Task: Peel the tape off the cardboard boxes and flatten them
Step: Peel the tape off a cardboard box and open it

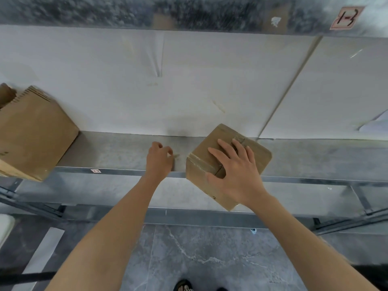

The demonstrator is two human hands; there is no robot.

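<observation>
All we can see of ourselves is two bare arms, left forearm (109, 227) and right forearm (298, 232), uncovered right up to the left hand (159, 160) and right hand (235, 171). Down at the bottom edge we've got a dark open-toed sandal (183, 287) with straps over the toes, plus a dark tip of the other shoe (220, 289), too cropped to tell more

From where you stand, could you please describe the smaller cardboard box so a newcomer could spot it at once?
Follow the grey metal shelf below the white panel. Right of centre, the small cardboard box sits askew, jutting over the front edge. Unlike the larger box at far left, it has the right hand spread flat on top.
</observation>
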